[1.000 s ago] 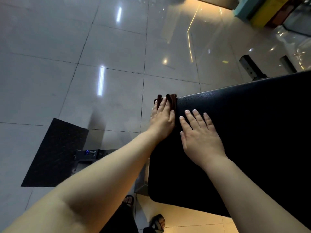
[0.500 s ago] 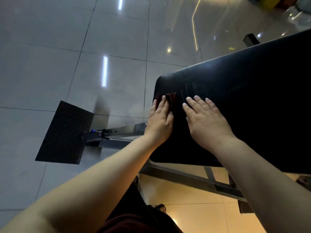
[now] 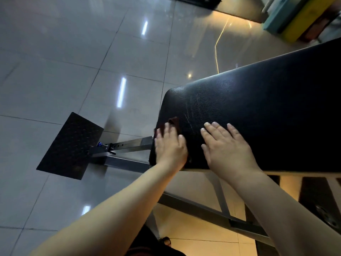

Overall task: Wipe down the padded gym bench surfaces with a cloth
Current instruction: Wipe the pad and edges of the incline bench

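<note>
Fingers [image 3: 168, 130] of left hand [image 3: 170, 147] straight, pressing brown cloth [image 3: 175, 121] onto bench pad [image 3: 258, 108]; right hand [image 3: 227, 147] at 3 o'clock, spread flat.

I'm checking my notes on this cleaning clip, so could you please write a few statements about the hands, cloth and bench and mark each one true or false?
1. The left hand presses a brown cloth against the bench pad. True.
2. The right hand holds a second cloth. False: it lies flat on the bare pad and holds nothing.
3. The cloth sits near the end of the pad. True.
4. The bench pad is red. False: it is black.
5. A dark textured plate sits at the end of the metal frame, above the tiled floor. True.
</note>
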{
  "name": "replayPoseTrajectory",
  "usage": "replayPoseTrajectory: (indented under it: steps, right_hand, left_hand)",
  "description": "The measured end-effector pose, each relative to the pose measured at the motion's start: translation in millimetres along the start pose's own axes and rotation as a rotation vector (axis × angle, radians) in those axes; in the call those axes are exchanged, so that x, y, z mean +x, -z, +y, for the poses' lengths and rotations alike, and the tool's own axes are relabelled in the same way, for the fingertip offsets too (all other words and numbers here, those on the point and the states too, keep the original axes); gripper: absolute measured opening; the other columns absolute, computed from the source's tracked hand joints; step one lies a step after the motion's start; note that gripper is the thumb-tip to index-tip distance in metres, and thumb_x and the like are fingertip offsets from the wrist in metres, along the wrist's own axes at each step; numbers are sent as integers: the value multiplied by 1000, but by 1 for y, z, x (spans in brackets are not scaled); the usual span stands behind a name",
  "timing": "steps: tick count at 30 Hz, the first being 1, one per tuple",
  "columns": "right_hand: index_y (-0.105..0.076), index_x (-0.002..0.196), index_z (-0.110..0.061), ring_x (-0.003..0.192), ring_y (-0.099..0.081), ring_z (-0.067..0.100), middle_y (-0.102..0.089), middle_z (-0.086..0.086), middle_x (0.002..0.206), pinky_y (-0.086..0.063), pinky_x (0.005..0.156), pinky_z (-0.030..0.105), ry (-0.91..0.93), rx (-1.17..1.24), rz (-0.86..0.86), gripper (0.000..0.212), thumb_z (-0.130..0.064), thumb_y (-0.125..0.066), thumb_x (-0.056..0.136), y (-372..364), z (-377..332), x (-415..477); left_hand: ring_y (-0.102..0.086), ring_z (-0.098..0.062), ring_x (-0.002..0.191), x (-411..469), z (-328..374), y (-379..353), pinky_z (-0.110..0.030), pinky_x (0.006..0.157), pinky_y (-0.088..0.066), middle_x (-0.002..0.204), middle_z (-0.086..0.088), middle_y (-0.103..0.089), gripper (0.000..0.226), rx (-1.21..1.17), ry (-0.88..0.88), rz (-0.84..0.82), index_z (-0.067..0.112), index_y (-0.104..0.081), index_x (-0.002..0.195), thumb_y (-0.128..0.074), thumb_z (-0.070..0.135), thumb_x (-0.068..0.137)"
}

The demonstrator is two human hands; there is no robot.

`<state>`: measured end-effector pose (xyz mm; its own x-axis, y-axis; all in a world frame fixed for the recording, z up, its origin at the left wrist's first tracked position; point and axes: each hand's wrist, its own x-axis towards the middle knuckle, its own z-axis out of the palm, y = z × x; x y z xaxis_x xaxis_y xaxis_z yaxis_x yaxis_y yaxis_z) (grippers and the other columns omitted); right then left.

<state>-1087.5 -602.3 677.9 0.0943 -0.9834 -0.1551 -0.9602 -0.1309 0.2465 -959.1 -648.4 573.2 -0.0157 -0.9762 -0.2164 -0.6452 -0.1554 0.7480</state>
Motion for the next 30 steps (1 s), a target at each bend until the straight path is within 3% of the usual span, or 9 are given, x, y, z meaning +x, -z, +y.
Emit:
replayPoseTrajectory:
  steps: [3, 6, 9, 12, 15, 19, 21, 26, 30]
  right_hand:
    - [-22, 159, -21, 155, -9, 16, -14, -1, 167, -1, 124, 44, -80, -49, -12, 61, -42, -14, 102, 10, 17, -14]
    - [-10, 160, -20, 155, 1, 18, -4, 1, 168, 3, 124, 47, -115, -83, -19, 67, -46, -4, 99, 18, 26, -32]
    - [5, 159, -20, 154, 13, 19, 11, 1, 167, 8, 124, 48, -115, -130, -71, 73, -50, 8, 93, 20, 35, -44]
    - [6, 159, -20, 154, 14, 19, 13, 1, 168, 11, 123, 48, -160, -132, -59, 68, -53, 2, 101, 32, 52, -44]
    - [6, 160, -18, 154, 12, 18, 12, 1, 168, 8, 124, 47, -193, -120, -70, 69, -54, -8, 103, 40, 64, -41]
    - [18, 155, -13, 152, 21, 22, 22, 7, 165, 10, 122, 54, -183, -153, -88, 68, -51, 9, 100, 35, 58, -44]
    - [19, 154, -12, 151, 24, 23, 24, 8, 164, 11, 122, 54, -184, -141, -79, 69, -46, 19, 94, 34, 58, -42]
    - [14, 155, -13, 149, 23, 19, 21, 6, 163, 13, 121, 53, -186, -122, -63, 86, -50, 26, 78, 33, 58, -42]
    - [14, 156, -16, 145, 26, 11, 26, 1, 158, 19, 118, 49, -174, -88, -55, 90, -43, 26, 71, 40, 61, -29]
  left_hand:
    - [2, -17, 153, -51, 37, -9, -39, 125, -3, 165, 4, -16, 64, 14, -343, 14, 19, -24, 156, -19, 44, 97]
    - [3, -5, 152, -68, 22, -9, -33, 124, 0, 163, 14, -20, 56, -65, -466, 15, 28, -26, 156, -23, 43, 102]
    - [-3, -14, 153, -49, -3, -7, -34, 123, -2, 164, 11, -20, 58, -106, -135, 84, 26, -26, 156, -22, 40, 100]
    - [-4, -27, 153, -42, 13, -4, -44, 124, -4, 165, -1, -16, 55, -64, 135, 50, 17, -24, 156, -25, 30, 103]
    - [8, -17, 153, -70, 56, -7, -44, 125, 1, 165, 10, -5, 54, -45, -88, 4, 23, -16, 158, -26, 30, 105]
    - [23, 2, 146, -109, 68, -5, -31, 121, 11, 162, 23, 3, 53, -29, -444, -70, 35, -8, 157, -26, 38, 107]
    - [22, 0, 147, -85, 51, 1, -30, 122, 8, 162, 21, 4, 54, 8, -395, -94, 34, -7, 157, -25, 39, 107]
    - [14, -26, 152, -23, 48, 9, -45, 124, 3, 165, 3, 10, 60, 88, 10, -108, 21, -2, 159, -22, 38, 105]
    - [29, -11, 147, -58, 86, 6, -37, 122, 13, 159, 19, 17, 56, 98, -468, -163, 34, 3, 157, -20, 40, 106]
